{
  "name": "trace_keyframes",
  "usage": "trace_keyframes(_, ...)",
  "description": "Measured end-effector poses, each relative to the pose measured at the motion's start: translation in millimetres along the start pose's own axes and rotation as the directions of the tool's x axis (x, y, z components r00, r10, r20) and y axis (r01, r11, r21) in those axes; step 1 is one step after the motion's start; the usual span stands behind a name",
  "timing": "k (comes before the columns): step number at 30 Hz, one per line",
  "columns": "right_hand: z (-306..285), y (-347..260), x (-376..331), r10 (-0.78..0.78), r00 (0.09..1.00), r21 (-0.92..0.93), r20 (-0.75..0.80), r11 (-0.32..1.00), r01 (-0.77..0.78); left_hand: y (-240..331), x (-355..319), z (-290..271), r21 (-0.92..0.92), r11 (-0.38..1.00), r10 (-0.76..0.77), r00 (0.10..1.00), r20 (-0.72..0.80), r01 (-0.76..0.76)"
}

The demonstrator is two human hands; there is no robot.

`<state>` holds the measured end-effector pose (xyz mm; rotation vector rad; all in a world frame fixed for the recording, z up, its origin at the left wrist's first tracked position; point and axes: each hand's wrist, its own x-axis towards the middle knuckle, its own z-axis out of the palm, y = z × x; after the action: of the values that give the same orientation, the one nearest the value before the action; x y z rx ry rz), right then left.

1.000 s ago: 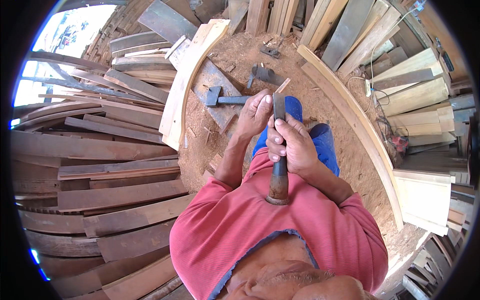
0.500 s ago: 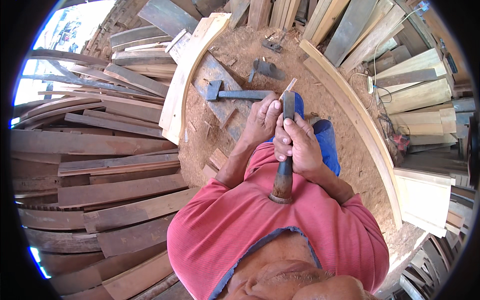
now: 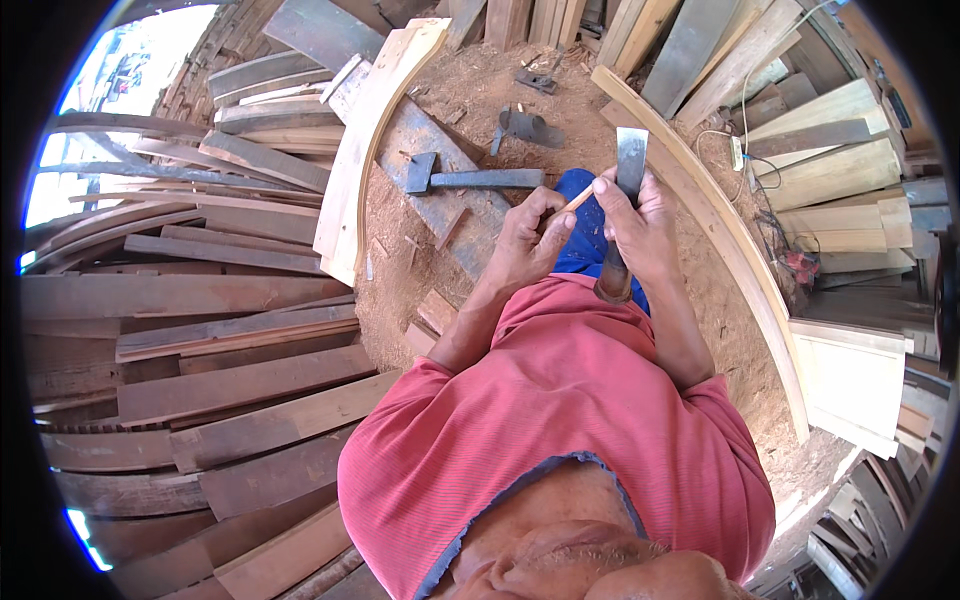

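My left hand [image 3: 528, 240] is closed on the lower end of a thin wooden stick [image 3: 580, 198], which slants up to the right. Wrapped round a chisel [image 3: 631, 158], my right hand [image 3: 645, 228] holds it with the broad steel blade pointing away from me and the dark handle end near my shirt. The right thumb is at the stick's tip, by the blade. Beyond my left hand, a hammer [image 3: 480, 179] with a square head and long grey handle lies across a worn plank [image 3: 440, 140].
Pale curved boards stand on the left [image 3: 372, 140] and right [image 3: 720, 220]. A hand plane [image 3: 536, 81] and a dark curved metal piece [image 3: 530, 128] lie on the shavings-covered floor [image 3: 590, 90]. Stacked planks [image 3: 240, 385] fill the left; a cable [image 3: 745, 165] hangs at right.
The chisel has swung away from the stick and turned, so its broad blade face shows; its handle end has left my chest. My hands have drawn slightly apart.
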<state>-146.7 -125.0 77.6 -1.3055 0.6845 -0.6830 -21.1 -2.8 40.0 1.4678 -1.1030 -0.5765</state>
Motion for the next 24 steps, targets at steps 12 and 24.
trace_keyframes(12, -3, 0, 2, 0.136, 0.99, 0.244, 0.028, 0.96, -0.139, -10, 7, 9, -0.736, 0.502, -0.319, 0.888, 0.331, 0.454)
trace_keyframes(24, 49, -14, -43, 0.374, 0.788, 0.587, 0.489, 0.527, -0.614, -7, 38, -22, -0.13, 0.99, -0.052, 0.998, 0.028, 0.055)
